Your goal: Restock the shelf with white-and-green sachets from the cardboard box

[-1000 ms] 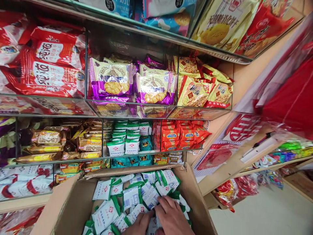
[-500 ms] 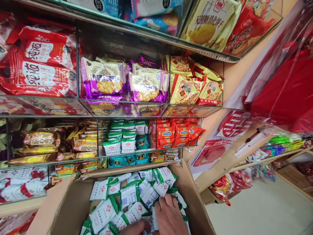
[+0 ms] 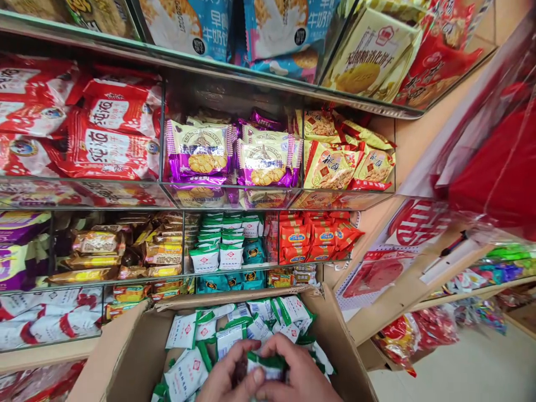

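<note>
A cardboard box (image 3: 136, 349) at the bottom centre is filled with loose white-and-green packets (image 3: 188, 373). Over them, my left hand (image 3: 228, 377) and my right hand (image 3: 299, 371) meet, their fingers curled around a small white-and-green packet (image 3: 267, 363) between them. Part of that packet is hidden by the fingers. On the shelf just behind the box, similar packets (image 3: 231, 255) stand in two stacked columns, with teal packets beside and below them.
Glass-edged shelves (image 3: 234, 195) rise above the box. Red snack packets (image 3: 295, 234) sit right of the stacks, brown-and-yellow bars (image 3: 98, 243) left. A red plastic-wrapped item (image 3: 498, 167) hangs at the right.
My hands have risen slightly and come together, now holding a packet between them above the pile. The view has shifted, so shelves and box appear lower and further right.
</note>
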`<state>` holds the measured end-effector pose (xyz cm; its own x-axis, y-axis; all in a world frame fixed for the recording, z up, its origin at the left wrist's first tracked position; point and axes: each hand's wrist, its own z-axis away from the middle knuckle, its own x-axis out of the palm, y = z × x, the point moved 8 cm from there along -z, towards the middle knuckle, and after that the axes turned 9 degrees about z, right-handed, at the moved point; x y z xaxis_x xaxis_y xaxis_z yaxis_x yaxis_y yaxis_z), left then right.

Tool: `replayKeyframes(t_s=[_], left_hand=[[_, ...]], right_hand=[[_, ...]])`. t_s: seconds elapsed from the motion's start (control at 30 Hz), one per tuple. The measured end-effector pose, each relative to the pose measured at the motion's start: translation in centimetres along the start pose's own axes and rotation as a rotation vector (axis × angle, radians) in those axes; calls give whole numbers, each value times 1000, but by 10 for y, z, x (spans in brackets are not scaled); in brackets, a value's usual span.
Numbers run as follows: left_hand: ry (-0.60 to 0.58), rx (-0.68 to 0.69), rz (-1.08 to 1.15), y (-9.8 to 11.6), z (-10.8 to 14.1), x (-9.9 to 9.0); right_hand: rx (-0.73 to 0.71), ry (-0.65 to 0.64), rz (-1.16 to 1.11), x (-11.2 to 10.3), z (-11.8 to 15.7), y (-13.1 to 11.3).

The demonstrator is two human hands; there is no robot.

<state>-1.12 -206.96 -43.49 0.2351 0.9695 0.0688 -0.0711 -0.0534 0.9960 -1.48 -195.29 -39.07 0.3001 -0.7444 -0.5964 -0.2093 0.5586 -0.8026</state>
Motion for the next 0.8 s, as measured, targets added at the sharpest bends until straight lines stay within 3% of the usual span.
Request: replayKeyframes(t_s=[0.1,0.17,0.33,0.53,0.63,0.73,0.8], left_hand=[[238,79,-1,32,-4,-20],[392,112,-2,43,-2,-33],[560,143,-109,46,5,-45],[542,151,-176,37,9,-45],[521,136,-156,30,8,-49],[522,91,-104,23,7,-55],[495,44,-40,20,4,-54]], right_hand=[[28,159,-465,-1,-18,-14],[95,240,-593,4,-27,-13],[41,376,-268,7,-37,-21],[16,470,16,12,-30,-16],[5,461,-4,16,-27,-11],[-88,337,-100,23,-29,-12],[-125,361,-90,17,-28,-14]])
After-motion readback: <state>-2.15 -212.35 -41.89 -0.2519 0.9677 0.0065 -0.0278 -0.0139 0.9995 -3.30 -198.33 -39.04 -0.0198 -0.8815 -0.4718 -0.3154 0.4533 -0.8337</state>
